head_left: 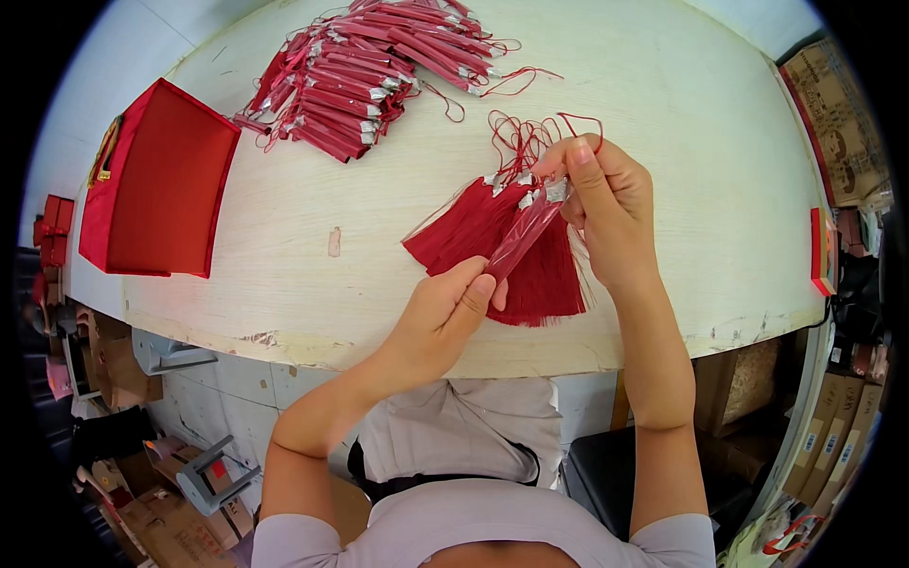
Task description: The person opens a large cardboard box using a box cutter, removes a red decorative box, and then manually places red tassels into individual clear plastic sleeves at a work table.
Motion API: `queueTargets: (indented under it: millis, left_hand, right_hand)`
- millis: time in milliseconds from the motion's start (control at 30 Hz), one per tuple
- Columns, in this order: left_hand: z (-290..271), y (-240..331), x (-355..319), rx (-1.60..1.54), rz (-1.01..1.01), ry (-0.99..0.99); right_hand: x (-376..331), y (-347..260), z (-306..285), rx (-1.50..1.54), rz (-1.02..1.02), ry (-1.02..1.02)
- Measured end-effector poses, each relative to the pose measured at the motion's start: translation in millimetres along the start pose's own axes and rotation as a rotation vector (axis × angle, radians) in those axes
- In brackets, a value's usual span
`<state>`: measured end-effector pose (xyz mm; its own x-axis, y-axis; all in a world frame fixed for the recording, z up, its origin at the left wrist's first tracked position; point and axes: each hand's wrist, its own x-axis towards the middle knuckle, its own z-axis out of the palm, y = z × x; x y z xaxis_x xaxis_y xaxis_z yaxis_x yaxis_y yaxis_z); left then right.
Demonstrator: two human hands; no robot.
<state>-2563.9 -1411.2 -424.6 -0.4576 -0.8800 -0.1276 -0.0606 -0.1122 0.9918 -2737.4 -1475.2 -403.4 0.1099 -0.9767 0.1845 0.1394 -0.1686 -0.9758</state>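
Between my two hands a red tassel (523, 234) in a clear plastic sleeve slants up to the right. My left hand (453, 301) is closed around its lower end. At its silver-capped top, my right hand (601, 194) pinches it, with a red cord loop showing above the fingers. Directly beneath lie several unwrapped red tassels (559, 279), their threads fanned out toward me and their cords (519, 142) bunched at the far end. A large heap of sleeved red tassels (346, 80) covers the far left part of the table.
On the left of the pale table (720, 237) stands an open red box (170, 189) with its inside facing right. A small red object (820, 251) is at the right edge. Cardboard boxes (838, 123) stand beyond that edge. A black stool seat (606, 473) is below me.
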Motion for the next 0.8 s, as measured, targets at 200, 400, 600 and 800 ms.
queueTargets:
  millis: [200, 400, 600, 800]
  left_hand:
    - [-2.0, 5.2, -3.3, 0.080, -0.019, -0.005]
    - [-3.4, -5.6, -2.6, -0.212, -0.039, 0.045]
    - [-6.2, 4.7, 5.9, -0.434, -0.039, -0.113]
    - [-11.8, 18.7, 17.5, -0.332, -0.085, -0.355]
  right_hand:
    - [-0.3, 1.1, 0.0, 0.013, -0.016, 0.029]
    - [1.6, 0.1, -0.2, 0.083, 0.038, -0.036]
    - [-3.5, -1.0, 4.7, -0.002, 0.062, -0.194]
    - [-5.3, -5.8, 2.9, 0.064, 0.111, -0.333]
